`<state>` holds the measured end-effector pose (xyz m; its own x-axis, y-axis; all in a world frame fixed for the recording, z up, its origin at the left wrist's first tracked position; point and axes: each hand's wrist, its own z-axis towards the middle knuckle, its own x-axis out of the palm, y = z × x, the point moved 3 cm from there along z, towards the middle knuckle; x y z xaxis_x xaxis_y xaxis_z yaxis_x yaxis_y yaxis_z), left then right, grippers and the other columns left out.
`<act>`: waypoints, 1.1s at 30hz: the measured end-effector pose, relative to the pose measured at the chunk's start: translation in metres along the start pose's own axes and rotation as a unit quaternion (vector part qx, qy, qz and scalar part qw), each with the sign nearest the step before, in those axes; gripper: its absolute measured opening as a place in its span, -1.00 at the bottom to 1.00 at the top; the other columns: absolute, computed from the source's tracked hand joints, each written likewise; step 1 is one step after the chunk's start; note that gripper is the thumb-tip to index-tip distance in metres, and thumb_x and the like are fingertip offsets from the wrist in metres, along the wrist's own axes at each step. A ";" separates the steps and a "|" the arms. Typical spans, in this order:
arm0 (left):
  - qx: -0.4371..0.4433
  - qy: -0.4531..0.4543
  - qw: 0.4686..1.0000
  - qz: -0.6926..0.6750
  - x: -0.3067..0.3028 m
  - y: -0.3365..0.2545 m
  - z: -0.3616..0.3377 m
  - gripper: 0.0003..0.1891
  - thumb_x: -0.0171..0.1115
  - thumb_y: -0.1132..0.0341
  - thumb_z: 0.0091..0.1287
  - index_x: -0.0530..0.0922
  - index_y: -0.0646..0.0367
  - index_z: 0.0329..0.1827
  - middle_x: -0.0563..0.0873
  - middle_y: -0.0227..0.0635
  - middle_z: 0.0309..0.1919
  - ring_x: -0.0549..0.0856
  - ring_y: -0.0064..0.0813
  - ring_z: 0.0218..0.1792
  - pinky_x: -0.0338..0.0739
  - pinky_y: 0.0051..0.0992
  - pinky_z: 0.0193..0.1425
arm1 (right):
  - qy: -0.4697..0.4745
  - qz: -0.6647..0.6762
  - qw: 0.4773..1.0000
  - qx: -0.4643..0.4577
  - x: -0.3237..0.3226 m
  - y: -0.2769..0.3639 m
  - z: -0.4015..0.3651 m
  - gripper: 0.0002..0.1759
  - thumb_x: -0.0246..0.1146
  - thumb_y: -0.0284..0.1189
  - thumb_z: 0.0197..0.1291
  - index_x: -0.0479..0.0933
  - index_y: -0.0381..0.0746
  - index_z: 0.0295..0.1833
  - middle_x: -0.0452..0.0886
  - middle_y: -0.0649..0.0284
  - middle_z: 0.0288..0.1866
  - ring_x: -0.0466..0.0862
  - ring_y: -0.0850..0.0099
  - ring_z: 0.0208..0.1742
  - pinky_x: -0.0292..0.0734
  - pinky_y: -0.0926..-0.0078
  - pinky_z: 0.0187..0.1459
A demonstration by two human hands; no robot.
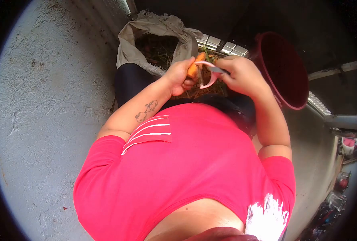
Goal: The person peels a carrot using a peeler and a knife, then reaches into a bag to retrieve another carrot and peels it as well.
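My left hand [180, 76] is closed around an orange carrot [193, 71], which points up and away between thumb and fingers. In my right hand [242, 76] is a pink Y-shaped peeler [214, 78], its open head facing the carrot. The peeler's upper arm overlaps the carrot in this view. Beneath both hands, a heap of brownish and orange scraps [194, 94] with some green stalks shows between my legs.
A whitish woven sack [126, 45] with a rolled-down mouth stands ahead on the left, greenery [158, 54] inside it. Right of my right hand is a large dark red bucket [265, 76]. A rough grey wall [46, 100] runs along my left side.
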<state>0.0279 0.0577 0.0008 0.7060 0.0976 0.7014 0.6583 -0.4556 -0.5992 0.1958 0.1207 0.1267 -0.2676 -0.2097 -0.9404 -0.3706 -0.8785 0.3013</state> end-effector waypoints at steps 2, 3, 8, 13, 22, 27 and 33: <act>-0.032 -0.010 0.999 -0.013 0.008 0.004 0.000 -0.55 -0.25 -0.04 0.58 0.51 0.09 -0.18 0.55 -0.34 -0.54 0.19 -0.71 -0.80 -0.04 -0.68 -0.75 | 0.021 -0.047 0.999 -0.018 0.008 0.005 0.005 -0.84 0.24 -0.32 0.11 0.63 -0.16 -0.30 0.65 0.12 -0.39 0.67 0.05 -0.25 0.55 0.04 -0.24; -0.044 -0.016 0.999 -0.021 0.009 0.006 -0.001 -0.54 -0.25 -0.04 0.58 0.52 0.09 -0.17 0.57 -0.34 -0.54 0.19 -0.71 -0.80 -0.04 -0.68 -0.76 | 0.030 -0.062 0.997 -0.024 0.011 0.006 0.007 -0.84 0.24 -0.32 0.10 0.63 -0.17 -0.29 0.65 0.12 -0.39 0.67 0.05 -0.25 0.56 0.04 -0.24; -0.082 -0.010 0.995 -0.050 0.011 0.007 -0.013 -0.52 -0.20 -0.07 0.55 0.55 0.13 -0.20 0.58 -0.34 -0.53 0.16 -0.76 -0.81 -0.05 -0.73 -0.79 | 0.079 -0.059 0.995 -0.015 0.021 -0.001 0.013 -0.82 0.23 -0.34 0.09 0.64 -0.16 -0.25 0.67 0.12 -0.37 0.68 0.04 -0.25 0.57 0.05 -0.23; -0.093 0.038 0.995 -0.013 0.008 0.005 -0.015 -0.49 -0.22 -0.07 0.57 0.53 0.17 -0.22 0.51 -0.38 -0.58 0.12 -0.76 -0.82 -0.06 -0.73 -0.81 | 0.049 -0.045 0.997 -0.042 0.010 -0.008 0.012 -0.83 0.23 -0.34 0.08 0.65 -0.12 -0.23 0.67 0.11 -0.36 0.68 0.05 -0.23 0.58 0.06 -0.25; -0.038 0.045 0.997 0.053 0.012 -0.016 -0.026 -0.53 -0.20 -0.02 0.61 0.47 0.25 -0.09 0.49 -0.34 -0.53 0.22 -0.73 -0.79 0.05 -0.73 -0.77 | 0.057 -0.193 0.965 0.166 0.008 -0.095 0.003 -0.83 0.24 -0.33 0.17 0.65 -0.18 -0.28 0.67 0.07 -0.36 0.67 0.03 -0.25 0.55 0.08 -0.23; 0.010 -0.029 0.999 0.029 0.003 -0.005 -0.011 -0.62 -0.15 0.06 0.60 0.50 0.19 -0.06 0.55 -0.30 -0.50 0.28 -0.73 -0.79 0.09 -0.75 -0.75 | 0.028 0.015 0.999 0.037 0.005 -0.028 0.005 -0.87 0.24 -0.39 0.12 0.63 -0.21 -0.27 0.64 0.06 -0.37 0.65 0.02 -0.28 0.53 0.14 -0.26; 0.014 -0.026 1.000 0.009 0.002 0.004 -0.003 -0.76 -0.08 0.18 0.52 0.51 0.10 -0.09 0.59 -0.28 -0.54 0.26 -0.72 -0.84 0.03 -0.71 -0.79 | 0.087 -0.048 0.995 -0.005 0.025 0.000 0.015 -0.80 0.24 -0.30 0.12 0.67 -0.15 -0.23 0.67 0.08 -0.39 0.68 0.04 -0.29 0.57 0.05 -0.25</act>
<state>0.0311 0.0536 0.0011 0.7297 0.1356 0.6702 0.6521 -0.4331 -0.6223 0.1752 0.1219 0.1055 -0.0736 -0.1937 -0.9783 -0.3775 -0.9026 0.2071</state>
